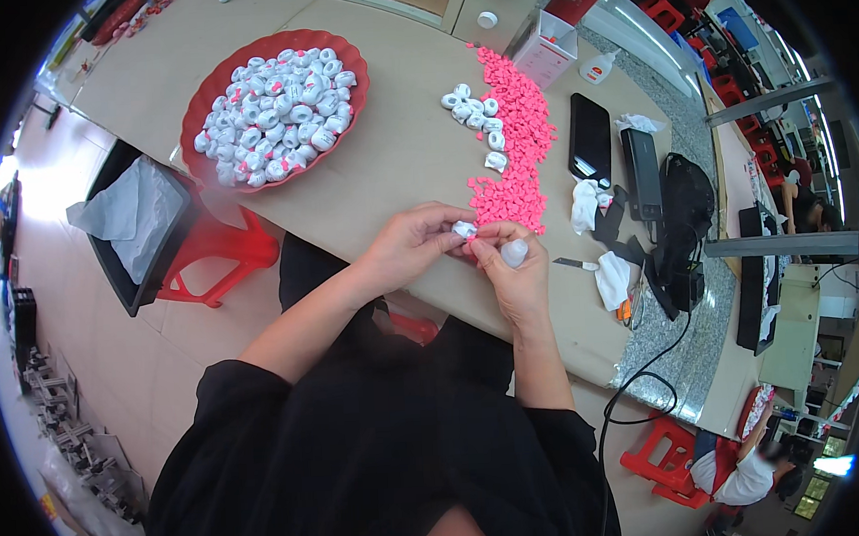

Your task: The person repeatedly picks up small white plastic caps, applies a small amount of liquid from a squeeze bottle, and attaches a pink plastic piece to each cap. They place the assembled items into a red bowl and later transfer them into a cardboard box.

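Observation:
My left hand (pixel 411 242) pinches a small rounded white piece (pixel 463 229) between thumb and fingertips, just above the table's near edge. Against it, the fingertips of my right hand (pixel 518 276) are closed around a bit of pink. A whitish translucent object with a rounded end (pixel 514 254) is also tucked in my right hand; most of it is hidden. Right beyond my fingers spreads a long heap of small pink pieces (pixel 514 121). Several white pieces with dark markings (pixel 469 108) lie along its left side.
A red scalloped bowl (pixel 361 75) full of white pieces stands at the far left. To the right lie a black phone (pixel 590 136), a power bank (pixel 641 174), a craft knife (pixel 573 264), crumpled tissue (pixel 613 281) and a cable. A red stool (pixel 220 253) carries a black bin (pixel 126 286).

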`<move>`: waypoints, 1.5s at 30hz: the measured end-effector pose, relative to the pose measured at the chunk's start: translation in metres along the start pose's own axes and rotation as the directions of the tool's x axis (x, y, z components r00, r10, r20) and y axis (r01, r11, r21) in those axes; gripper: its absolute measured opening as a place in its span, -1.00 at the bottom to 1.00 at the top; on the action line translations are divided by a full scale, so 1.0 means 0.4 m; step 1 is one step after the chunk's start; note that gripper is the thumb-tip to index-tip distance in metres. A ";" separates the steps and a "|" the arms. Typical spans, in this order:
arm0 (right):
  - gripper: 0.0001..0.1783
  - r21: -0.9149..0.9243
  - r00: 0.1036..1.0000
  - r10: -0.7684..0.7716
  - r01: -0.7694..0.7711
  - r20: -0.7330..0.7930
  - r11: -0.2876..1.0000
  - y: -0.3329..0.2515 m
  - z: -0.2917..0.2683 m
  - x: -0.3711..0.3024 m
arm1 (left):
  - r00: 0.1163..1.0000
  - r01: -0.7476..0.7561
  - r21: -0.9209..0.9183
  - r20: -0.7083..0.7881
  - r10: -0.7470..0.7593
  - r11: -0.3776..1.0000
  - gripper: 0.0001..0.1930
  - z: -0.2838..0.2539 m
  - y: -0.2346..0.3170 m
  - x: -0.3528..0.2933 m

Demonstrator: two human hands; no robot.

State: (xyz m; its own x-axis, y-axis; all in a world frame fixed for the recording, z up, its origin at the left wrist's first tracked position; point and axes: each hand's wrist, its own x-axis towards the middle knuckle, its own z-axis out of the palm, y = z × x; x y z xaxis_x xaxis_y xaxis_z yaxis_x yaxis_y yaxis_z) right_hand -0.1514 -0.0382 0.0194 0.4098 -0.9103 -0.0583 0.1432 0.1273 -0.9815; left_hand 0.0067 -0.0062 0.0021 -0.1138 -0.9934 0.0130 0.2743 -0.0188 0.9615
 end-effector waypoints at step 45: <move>-0.89 -0.519 0.903 -0.428 0.348 -0.039 0.781 0.056 0.019 0.011 | 0.980 0.154 -0.135 -0.103 -0.168 0.979 -0.74 0.003 0.009 0.010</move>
State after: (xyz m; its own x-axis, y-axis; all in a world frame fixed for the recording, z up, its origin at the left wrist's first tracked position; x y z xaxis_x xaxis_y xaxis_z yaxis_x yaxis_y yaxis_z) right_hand -0.1394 -0.0362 -0.0014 0.2735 -0.8917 0.3607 -0.2134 -0.4219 -0.8812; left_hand 0.0061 -0.0101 0.0061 -0.0590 -0.9824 -0.1772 0.3800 -0.1862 0.9060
